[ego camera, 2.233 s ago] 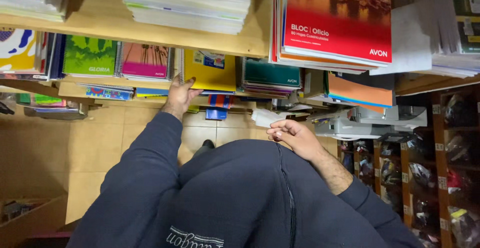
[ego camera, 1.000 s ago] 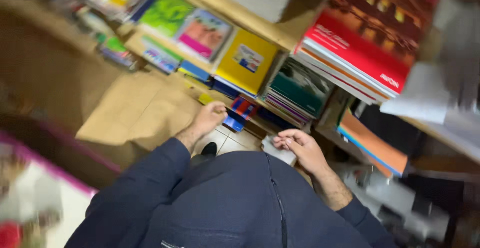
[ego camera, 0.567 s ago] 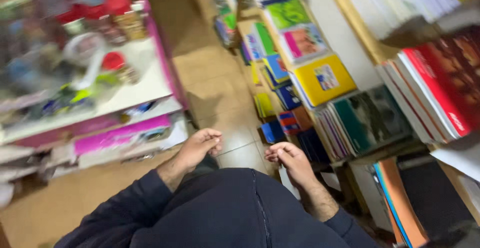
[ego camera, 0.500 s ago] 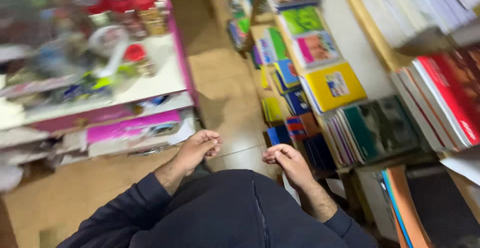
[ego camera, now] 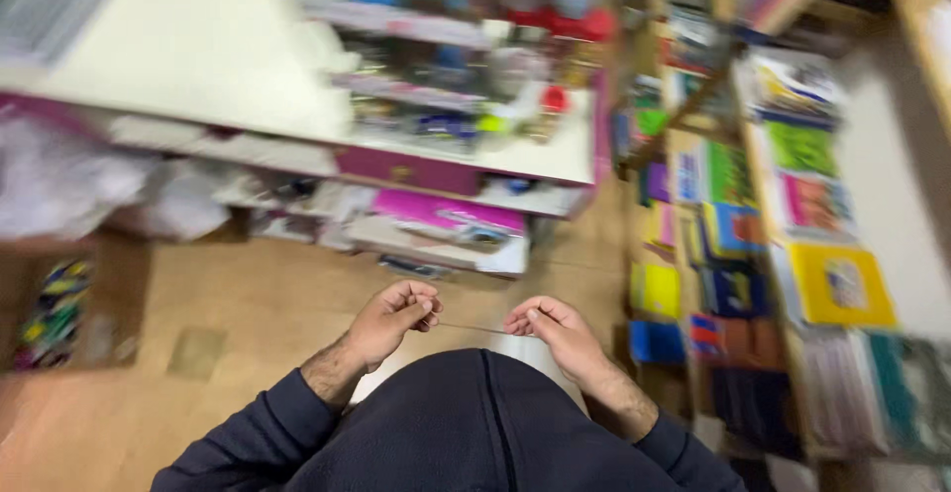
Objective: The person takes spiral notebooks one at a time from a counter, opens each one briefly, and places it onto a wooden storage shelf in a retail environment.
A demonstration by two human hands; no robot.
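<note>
My left hand and my right hand are held close together in front of my dark blue sweatshirt, fingers curled. A thin pale strand runs straight between the fingertips of both hands, which pinch its ends. The picture is blurred, so I cannot tell what the strand is. Below the hands lies the brown tiled floor.
A white and pink counter, crowded with small coloured goods, stands ahead on the left. Stacked packets sit on its lower shelf. Wooden shelves of colourful notebooks run along the right. A wooden bin of small items is at far left.
The view has swung from the notebook shelves towards the counter. My left hand came off the shelf and both hands drew together in front of me, now with a thin strand between them.
</note>
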